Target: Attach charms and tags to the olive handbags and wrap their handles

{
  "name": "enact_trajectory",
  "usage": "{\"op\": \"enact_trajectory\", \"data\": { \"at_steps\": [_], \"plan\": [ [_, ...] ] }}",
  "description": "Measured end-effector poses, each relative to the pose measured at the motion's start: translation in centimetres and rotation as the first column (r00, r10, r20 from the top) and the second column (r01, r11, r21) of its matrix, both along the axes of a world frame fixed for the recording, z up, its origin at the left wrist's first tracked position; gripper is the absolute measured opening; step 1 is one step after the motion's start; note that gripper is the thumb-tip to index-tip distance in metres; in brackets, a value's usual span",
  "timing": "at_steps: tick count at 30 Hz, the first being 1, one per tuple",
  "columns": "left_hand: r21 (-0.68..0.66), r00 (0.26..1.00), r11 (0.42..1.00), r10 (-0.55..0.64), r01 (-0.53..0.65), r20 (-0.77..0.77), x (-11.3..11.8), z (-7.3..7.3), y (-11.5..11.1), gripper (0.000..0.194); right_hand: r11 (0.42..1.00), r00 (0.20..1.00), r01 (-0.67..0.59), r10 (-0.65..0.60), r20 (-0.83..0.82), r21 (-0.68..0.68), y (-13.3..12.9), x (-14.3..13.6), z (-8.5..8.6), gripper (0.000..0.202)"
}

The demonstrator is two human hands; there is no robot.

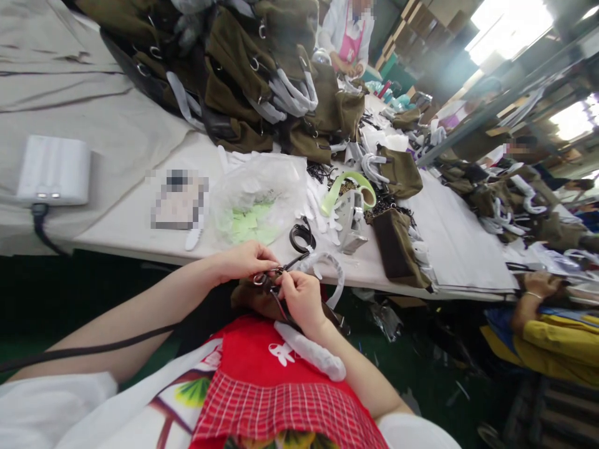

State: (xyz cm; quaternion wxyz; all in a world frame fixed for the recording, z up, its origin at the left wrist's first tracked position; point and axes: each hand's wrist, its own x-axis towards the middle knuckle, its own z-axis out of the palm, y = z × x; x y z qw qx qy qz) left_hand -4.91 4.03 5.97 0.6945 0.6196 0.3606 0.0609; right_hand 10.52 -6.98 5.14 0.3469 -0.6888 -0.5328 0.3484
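My left hand [250, 259] pinches a metal clasp [275, 270] on a dark strap, at the table's front edge. Close beside it on the right, my right hand [302, 296] is closed on the same strap near the clasp. Under both hands a brown bag [255, 298] rests on my lap, mostly covered by them. Its handle [337, 274] is wrapped in pale padding and arches up to the right. A coiled black strap [302, 236] lies on the table just beyond my hands.
Clear plastic bag [255, 206] with green pieces, white power bank [55, 169], tape dispenser [350, 221] and green ring [334, 193] lie on the table [126, 231]. Olive bags [238, 75] are piled behind. A person in yellow [561, 340] sits right; another in pink [350, 43] is farther back.
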Motion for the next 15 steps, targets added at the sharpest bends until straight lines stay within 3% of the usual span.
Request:
{"op": "enact_trajectory", "data": {
  "at_steps": [4,9,13,15],
  "plan": [
    [0.065,0.998,0.998,-0.012,0.015,-0.059,0.2,0.8,-0.2,0.036,0.999,0.99,-0.035,0.034,0.134,0.007,0.2,0.0,0.2,0.04],
    [0.076,0.994,0.997,-0.02,0.028,-0.105,0.4,1.1,-0.1,0.035,0.993,0.983,-0.104,0.112,0.147,-0.061,0.4,0.2,0.0,0.04],
    [0.027,0.995,0.996,-0.088,0.089,-0.035,0.4,0.3,-0.4,0.04,0.987,0.985,-0.086,0.105,0.135,-0.136,0.1,0.0,0.7,0.046],
    [0.133,0.996,0.987,-0.092,0.093,-0.011,0.2,-0.9,-0.3,0.04,0.99,0.975,-0.078,0.1,0.199,-0.115,0.0,0.0,1.4,0.042]
  ]
}}
